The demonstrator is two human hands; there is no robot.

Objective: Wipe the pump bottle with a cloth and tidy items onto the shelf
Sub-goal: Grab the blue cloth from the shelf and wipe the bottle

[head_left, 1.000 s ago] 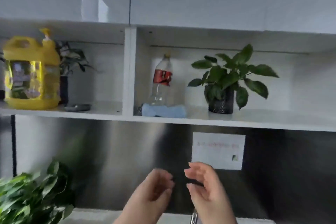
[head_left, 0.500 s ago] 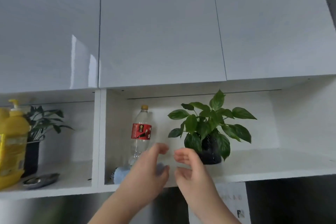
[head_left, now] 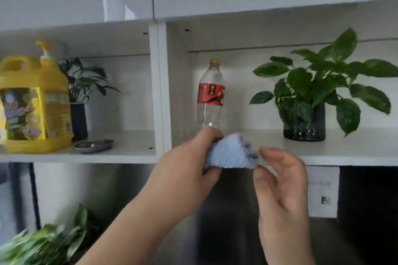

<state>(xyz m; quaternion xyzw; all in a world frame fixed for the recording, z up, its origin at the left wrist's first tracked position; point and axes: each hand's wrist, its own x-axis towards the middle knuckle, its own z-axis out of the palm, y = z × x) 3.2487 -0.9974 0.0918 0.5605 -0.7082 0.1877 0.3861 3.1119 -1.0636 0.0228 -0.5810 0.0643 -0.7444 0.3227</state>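
Cloth (head_left: 231,153) pinched in your left hand (head_left: 187,170) at the front edge of the shelf (head_left: 355,158), right compartment; your right hand (head_left: 280,180) hangs just beside it, fingers loosely curled and apparently touching only its corner (blur hides the contact). Pump bottle (head_left: 35,101) stands upright in the left compartment, well left of both hands, so your left hand is nearer.

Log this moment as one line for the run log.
phase: fetching cloth | left hand: gripping blue cloth at shelf edge | right hand: open beside cloth | yellow pump bottle: untouched, left compartment
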